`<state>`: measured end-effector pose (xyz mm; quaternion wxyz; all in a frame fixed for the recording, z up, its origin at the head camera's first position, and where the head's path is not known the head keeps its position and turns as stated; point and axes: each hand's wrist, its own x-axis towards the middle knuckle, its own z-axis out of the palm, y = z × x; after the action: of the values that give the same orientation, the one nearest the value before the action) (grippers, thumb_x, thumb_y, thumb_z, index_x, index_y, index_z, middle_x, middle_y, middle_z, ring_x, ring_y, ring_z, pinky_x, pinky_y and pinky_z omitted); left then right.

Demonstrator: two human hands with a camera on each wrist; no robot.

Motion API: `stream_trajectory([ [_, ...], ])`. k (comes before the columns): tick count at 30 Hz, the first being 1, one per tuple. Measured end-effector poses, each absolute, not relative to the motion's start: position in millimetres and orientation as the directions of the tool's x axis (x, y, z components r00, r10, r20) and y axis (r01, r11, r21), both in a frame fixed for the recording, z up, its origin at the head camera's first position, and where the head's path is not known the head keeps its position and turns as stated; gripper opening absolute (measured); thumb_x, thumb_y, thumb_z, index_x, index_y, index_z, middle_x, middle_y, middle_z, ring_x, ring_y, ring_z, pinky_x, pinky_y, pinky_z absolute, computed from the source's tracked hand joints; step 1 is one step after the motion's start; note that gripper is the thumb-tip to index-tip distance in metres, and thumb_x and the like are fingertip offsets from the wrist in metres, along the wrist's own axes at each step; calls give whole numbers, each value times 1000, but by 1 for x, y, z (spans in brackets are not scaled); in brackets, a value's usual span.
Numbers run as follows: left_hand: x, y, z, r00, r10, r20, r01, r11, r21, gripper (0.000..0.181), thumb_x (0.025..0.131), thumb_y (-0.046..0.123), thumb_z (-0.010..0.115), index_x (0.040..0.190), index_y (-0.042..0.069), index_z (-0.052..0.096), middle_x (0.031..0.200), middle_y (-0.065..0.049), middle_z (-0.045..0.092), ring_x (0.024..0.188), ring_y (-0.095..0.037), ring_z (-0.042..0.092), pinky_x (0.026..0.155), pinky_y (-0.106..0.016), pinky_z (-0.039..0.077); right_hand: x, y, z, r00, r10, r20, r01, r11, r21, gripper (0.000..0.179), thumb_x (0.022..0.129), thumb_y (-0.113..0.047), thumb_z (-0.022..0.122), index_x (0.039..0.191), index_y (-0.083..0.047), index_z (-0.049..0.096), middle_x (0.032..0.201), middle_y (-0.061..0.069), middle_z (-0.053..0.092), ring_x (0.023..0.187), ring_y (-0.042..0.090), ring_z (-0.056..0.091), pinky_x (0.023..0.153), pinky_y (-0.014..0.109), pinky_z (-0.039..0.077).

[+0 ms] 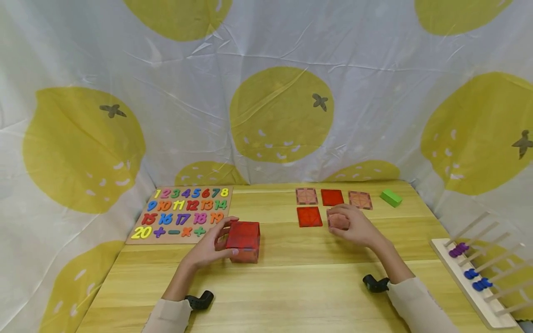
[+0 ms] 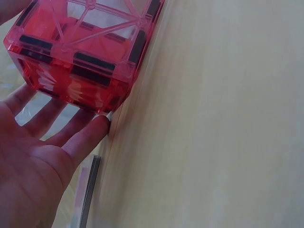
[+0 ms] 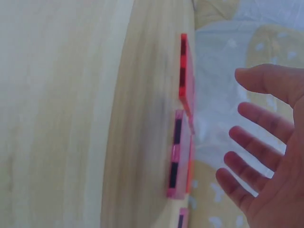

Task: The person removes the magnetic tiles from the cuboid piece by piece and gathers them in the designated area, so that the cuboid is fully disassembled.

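Note:
A red see-through cube of magnetic tiles (image 1: 243, 236) stands on the table, and my left hand (image 1: 212, 245) grips it from the left, thumb at the near side and fingers toward the far side. In the left wrist view, fingers touch the lower edge of the cube (image 2: 90, 66). My right hand (image 1: 354, 224) hovers over a pale pink magnetic tile (image 1: 338, 221), partly hiding it. The right wrist view shows the right hand (image 3: 270, 147) with spread, loosely bent fingers, apart from the tiles. Left of that tile lies a red tile (image 1: 309, 217).
Behind lie a pink tile (image 1: 306, 196), a red tile (image 1: 332, 197) and an orange-pink tile (image 1: 360, 200). A green block (image 1: 391, 198) is at the back right. A number board (image 1: 179, 215) lies left; a pegged wooden rack with beads (image 1: 470, 282) stands right. A lemon-print curtain (image 1: 283, 55) hangs behind.

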<state>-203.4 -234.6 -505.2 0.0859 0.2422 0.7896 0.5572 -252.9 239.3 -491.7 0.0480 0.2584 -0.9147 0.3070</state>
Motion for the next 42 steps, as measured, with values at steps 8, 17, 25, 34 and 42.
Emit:
stream_trajectory([
  [8, -205, -236, -506, -864, 482, 144, 297, 257, 920, 78, 89, 18, 80, 154, 17, 38, 152, -11, 49, 143, -40, 46, 108, -35, 53, -243, 217, -482, -852, -465, 242, -511, 637, -577, 47, 90, -24, 80, 133, -12, 66, 141, 14, 61, 129, 41, 56, 103, 65, 49],
  [17, -205, -240, -508, -843, 512, 165, 298, 189, 936, 82, 89, 10, 78, 157, 16, 34, 156, -16, 42, 143, -45, 44, 108, -39, 53, -237, 178, -478, -833, -511, 213, -530, 625, -573, 54, 93, -35, 77, 139, -12, 62, 141, 9, 62, 117, 35, 64, 93, 55, 56],
  [25, -206, -240, -509, -841, 518, 155, 280, 173, 944, 82, 90, 11, 78, 159, 17, 33, 160, -14, 38, 144, -43, 42, 108, -35, 52, -231, 143, -475, -823, -531, 202, -518, 556, -650, 52, 93, -32, 77, 139, -16, 62, 137, 6, 64, 121, 32, 63, 101, 53, 54],
  [34, -206, -240, -512, -844, 516, 150, 279, 182, 943, 82, 91, 10, 77, 159, 10, 32, 157, -15, 43, 143, -43, 44, 108, -36, 53, -230, 106, -477, -789, -568, 236, -530, 433, -729, 45, 93, -26, 77, 135, -15, 63, 128, 4, 67, 113, 33, 66, 96, 42, 59],
  [42, -205, -240, -510, -842, 517, 155, 276, 166, 947, 81, 91, 10, 77, 159, 11, 33, 156, -16, 44, 144, -44, 42, 107, -35, 53, -226, 79, -480, -794, -565, 223, -488, 374, -789, 43, 94, -25, 75, 133, -12, 64, 125, 17, 69, 111, 33, 68, 94, 42, 60],
])
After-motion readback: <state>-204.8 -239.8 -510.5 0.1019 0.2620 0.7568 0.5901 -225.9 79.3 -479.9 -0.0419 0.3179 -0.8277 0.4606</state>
